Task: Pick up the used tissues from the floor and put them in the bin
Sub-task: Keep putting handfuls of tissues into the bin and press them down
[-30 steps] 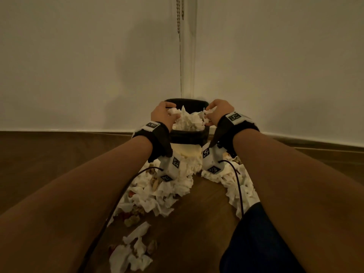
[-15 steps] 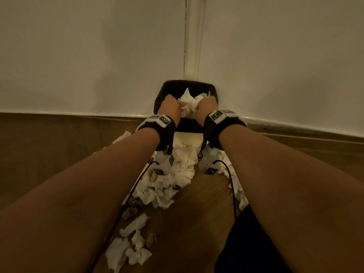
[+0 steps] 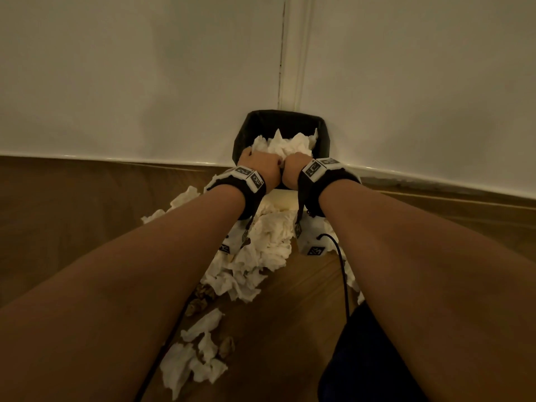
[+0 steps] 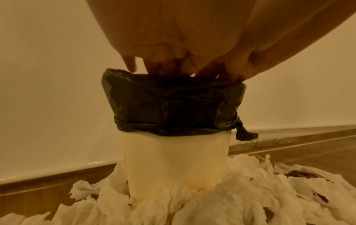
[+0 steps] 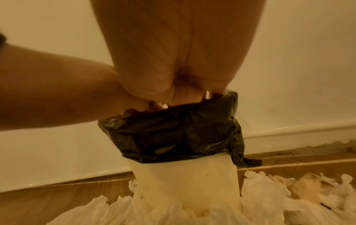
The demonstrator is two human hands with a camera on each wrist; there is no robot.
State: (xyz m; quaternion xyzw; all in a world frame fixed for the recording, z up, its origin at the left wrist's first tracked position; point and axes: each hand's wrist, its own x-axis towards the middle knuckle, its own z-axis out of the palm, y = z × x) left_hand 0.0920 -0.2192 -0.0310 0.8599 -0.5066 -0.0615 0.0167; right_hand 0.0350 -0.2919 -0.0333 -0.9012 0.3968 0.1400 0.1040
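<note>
— Both hands: left hand (image 3: 259, 164) and right hand (image 3: 293, 167) are knuckle-deep in the bin (image 3: 324, 140), fingers curled into tissues (image 3: 285, 145); actual grip hidden.
— Risk?
— Heap tops the rim; could spill. Many tissues on floor (image 3: 266, 242) against its base.

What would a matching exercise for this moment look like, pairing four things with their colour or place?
Things:
1. bin liner
2. bin
3. loose tissues
4. both hands

Colour or place:
A. spread over the wooden floor around the bin's base
B. black, folded over the bin's rim
C. cream-white, standing in the corner of the walls
D. side by side at the bin's mouth, on the tissues inside

Pairs: 1-B, 2-C, 3-A, 4-D
</note>
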